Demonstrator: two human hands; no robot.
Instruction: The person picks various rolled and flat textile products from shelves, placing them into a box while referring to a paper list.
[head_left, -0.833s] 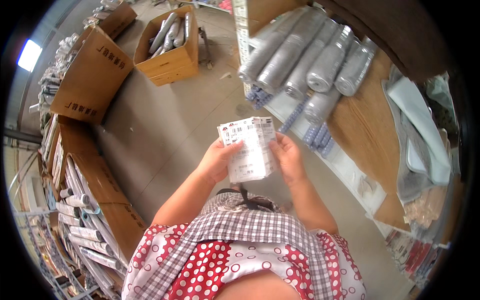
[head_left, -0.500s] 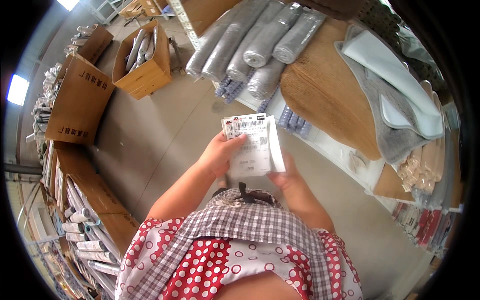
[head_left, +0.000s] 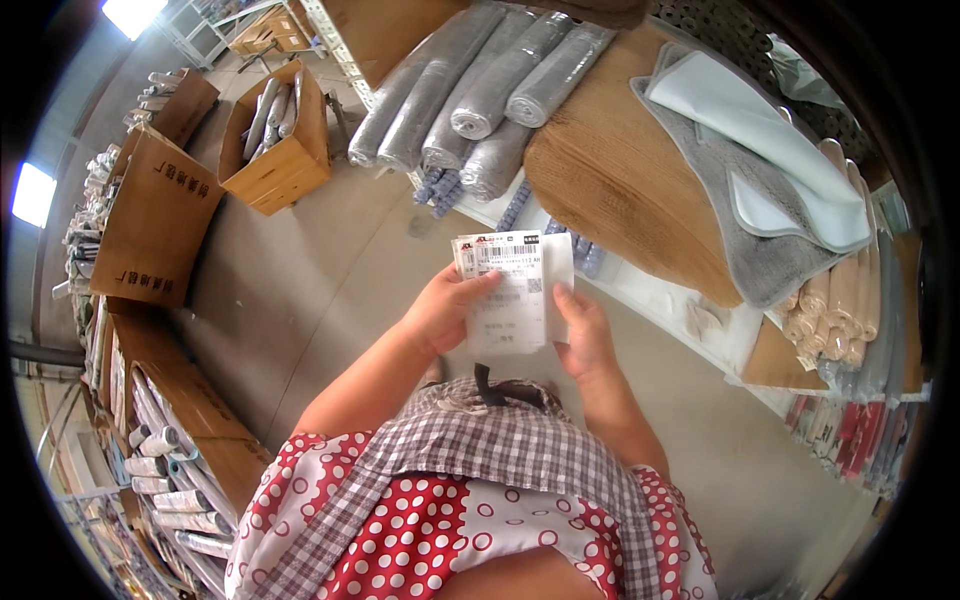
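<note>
A stack of white shipping labels (head_left: pixel 512 310) with barcodes is held in front of my apron. My left hand (head_left: pixel 447 305) grips its left side, thumb lying across the printed front and fingers behind. On the right side my right hand (head_left: pixel 583 330) is closed at the edge of a blank white sheet (head_left: pixel 558 262) that sticks out behind the top label. The right thumb points up along that edge, and the fingers behind are partly hidden.
Grey plastic-wrapped rolls (head_left: pixel 480 105) lie on a shelf ahead, beside a brown fluffy rug (head_left: pixel 620 165) and a folded grey rug (head_left: pixel 720 180). To the left stand a cardboard box with rolls (head_left: pixel 275 165), a large carton (head_left: pixel 155 215) and more wrapped rolls (head_left: pixel 165 467).
My right hand has shifted up along the right edge of the labels, its thumb now in sight. The back sheet sits flatter behind the stack. The view has turned slightly.
</note>
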